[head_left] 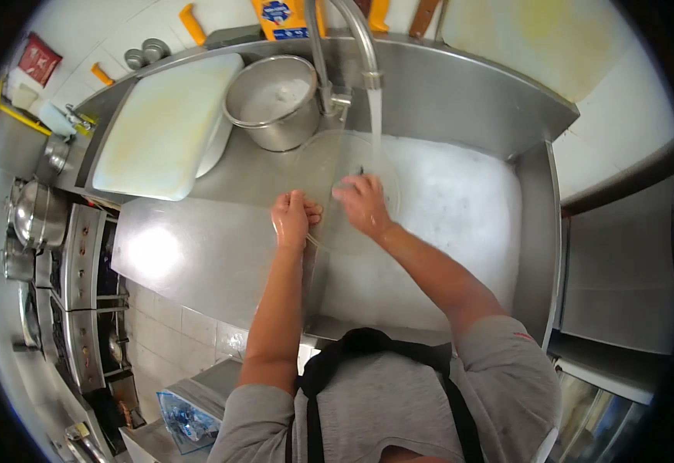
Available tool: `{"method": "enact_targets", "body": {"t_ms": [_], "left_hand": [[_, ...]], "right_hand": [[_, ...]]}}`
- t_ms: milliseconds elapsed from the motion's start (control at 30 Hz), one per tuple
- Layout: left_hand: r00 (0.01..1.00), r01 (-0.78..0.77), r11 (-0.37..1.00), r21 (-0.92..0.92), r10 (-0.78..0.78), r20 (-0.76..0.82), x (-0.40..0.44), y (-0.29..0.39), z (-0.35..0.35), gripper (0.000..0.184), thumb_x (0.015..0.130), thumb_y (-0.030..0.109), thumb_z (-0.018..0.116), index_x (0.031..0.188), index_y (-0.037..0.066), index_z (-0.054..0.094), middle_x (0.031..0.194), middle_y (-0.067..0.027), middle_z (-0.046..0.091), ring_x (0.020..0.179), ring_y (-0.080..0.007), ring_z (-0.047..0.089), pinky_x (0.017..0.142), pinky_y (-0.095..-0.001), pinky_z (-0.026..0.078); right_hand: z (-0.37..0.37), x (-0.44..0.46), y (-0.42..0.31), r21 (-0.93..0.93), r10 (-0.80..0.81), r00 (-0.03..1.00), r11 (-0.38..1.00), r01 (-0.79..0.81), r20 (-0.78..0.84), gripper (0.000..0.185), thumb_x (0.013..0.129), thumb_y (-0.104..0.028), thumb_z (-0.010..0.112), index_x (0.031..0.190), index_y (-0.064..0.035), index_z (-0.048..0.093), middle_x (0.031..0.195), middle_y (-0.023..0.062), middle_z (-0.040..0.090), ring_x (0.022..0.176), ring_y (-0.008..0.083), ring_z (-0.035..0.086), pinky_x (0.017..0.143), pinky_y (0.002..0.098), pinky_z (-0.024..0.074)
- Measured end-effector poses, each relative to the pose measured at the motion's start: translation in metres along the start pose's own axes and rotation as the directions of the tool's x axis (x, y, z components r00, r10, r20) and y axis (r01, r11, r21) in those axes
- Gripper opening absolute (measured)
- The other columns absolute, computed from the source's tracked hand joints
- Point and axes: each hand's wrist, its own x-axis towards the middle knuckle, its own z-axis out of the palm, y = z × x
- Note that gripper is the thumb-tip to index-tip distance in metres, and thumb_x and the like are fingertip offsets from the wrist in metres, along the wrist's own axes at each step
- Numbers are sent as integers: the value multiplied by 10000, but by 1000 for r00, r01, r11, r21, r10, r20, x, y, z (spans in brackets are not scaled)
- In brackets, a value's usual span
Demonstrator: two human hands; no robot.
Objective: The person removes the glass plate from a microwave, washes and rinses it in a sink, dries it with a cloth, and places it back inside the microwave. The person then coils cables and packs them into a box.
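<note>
A clear round lid (324, 166), see-through and hard to make out, is held over the edge between the steel counter and the sink. My left hand (294, 220) is closed on its near left rim. Over the lid's middle, my right hand (365, 204) has its fingers curled down; a small dark bit shows just beyond them, and what the fingers hold is hidden. Water runs from the faucet (372, 77) just beyond my right hand. White foamy water (453, 216) fills the sink below.
A steel pot (271, 131) with whitish liquid stands behind my left hand. White cutting boards (167, 123) lean at the left. Yellow-handled tools (193, 25) and a yellow packet (287, 17) are along the back wall. Stoves (82, 266) stand far left.
</note>
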Motion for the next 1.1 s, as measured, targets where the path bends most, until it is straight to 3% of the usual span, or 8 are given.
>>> {"method": "enact_targets", "body": {"t_ms": [300, 400, 533, 767, 867, 933, 1000, 1100], "left_hand": [[997, 61, 997, -40, -60, 45, 9, 1, -10, 215, 845, 174, 428, 878, -33, 473, 671, -108, 528, 533, -167, 560, 460, -257, 484], [998, 58, 998, -5, -58, 38, 10, 1, -9, 227, 839, 183, 429, 885, -34, 474, 672, -108, 529, 533, -167, 561, 459, -258, 484], [998, 57, 998, -35, -57, 12, 8, 6, -5, 192, 818, 142, 434, 851, -41, 484, 636, -110, 542, 506, -169, 552, 447, -255, 469], [999, 35, 999, 3, -35, 19, 8, 3, -4, 209, 830, 157, 419, 894, -34, 476, 669, -111, 547, 526, -170, 564, 455, -255, 478], [998, 38, 998, 53, -40, 40, 13, 0, -5, 249, 853, 198, 397, 913, -31, 473, 699, -112, 547, 542, -170, 566, 471, -253, 485], [998, 36, 998, 50, -38, 57, 16, -2, -5, 246, 851, 196, 399, 913, -30, 472, 698, -110, 547, 541, -168, 566, 472, -251, 486], [998, 17, 996, 85, -22, 66, 14, 4, -3, 241, 844, 193, 410, 911, -30, 473, 701, -110, 550, 540, -164, 565, 461, -244, 479], [998, -36, 977, 211, 24, 60, 7, 4, 4, 224, 833, 184, 422, 906, -22, 472, 676, -95, 549, 523, -163, 560, 445, -248, 467]], "right_hand": [[-27, 212, -35, 133, -129, 946, 976, 175, -296, 261, 706, -137, 586, 963, -93, 578, 1043, 132, 522, 912, 300, 498, 747, 382, 419], [-26, 163, 2, 431, 127, 991, 896, -103, -28, 295, 757, -187, 550, 1024, -61, 549, 1030, 161, 533, 913, 296, 518, 769, 367, 419], [36, 45, 35, -392, 699, 706, 684, -616, 111, 588, 791, -403, 469, 1244, -53, 332, 1300, 200, 283, 1197, 367, 265, 981, 457, 204], [10, 8, -12, -291, 476, 768, 877, -382, 428, 695, 786, -466, 427, 1305, -56, 213, 1363, 174, 160, 1258, 361, 119, 980, 545, 95], [5, -23, 46, -333, 686, 711, 714, -616, 155, 683, 782, -433, 474, 1302, -68, 222, 1325, 196, 248, 1244, 348, 185, 987, 505, 150], [8, -57, 82, 108, 913, 383, 370, -923, 143, 643, 789, -419, 493, 1279, -74, 261, 1282, 202, 312, 1191, 333, 295, 935, 468, 272], [-7, -71, 87, 476, 890, 157, -74, -876, 427, 598, 796, -406, 505, 1252, -79, 297, 1229, 202, 376, 1105, 316, 404, 847, 422, 377], [-29, -79, 64, 632, 641, 218, -533, -563, 736, 479, 828, -392, 475, 1172, -80, 360, 1032, 159, 515, 839, 270, 566, 606, 318, 482]]}}
